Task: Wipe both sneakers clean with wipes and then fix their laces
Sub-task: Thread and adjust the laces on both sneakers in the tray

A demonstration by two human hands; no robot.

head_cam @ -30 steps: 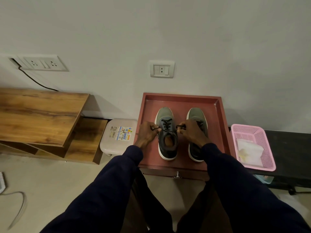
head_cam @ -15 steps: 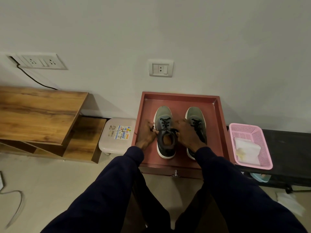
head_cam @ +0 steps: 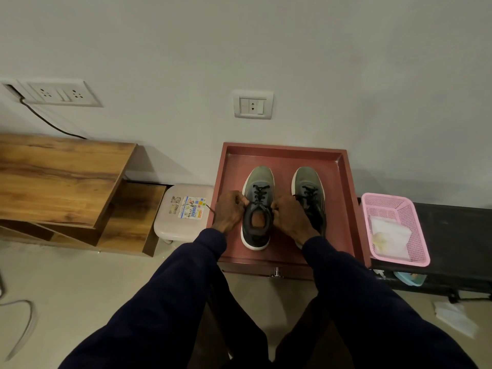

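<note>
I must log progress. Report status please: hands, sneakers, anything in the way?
Hands: left hand and right hand each pinch lace of left sneaker. Both sneakers on tray. Part of right sneaker hidden under right hand.

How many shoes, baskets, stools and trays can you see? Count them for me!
Sneakers: 2
Pink basket: 1
White stool: 1
Red tray: 1
Total: 5
</note>
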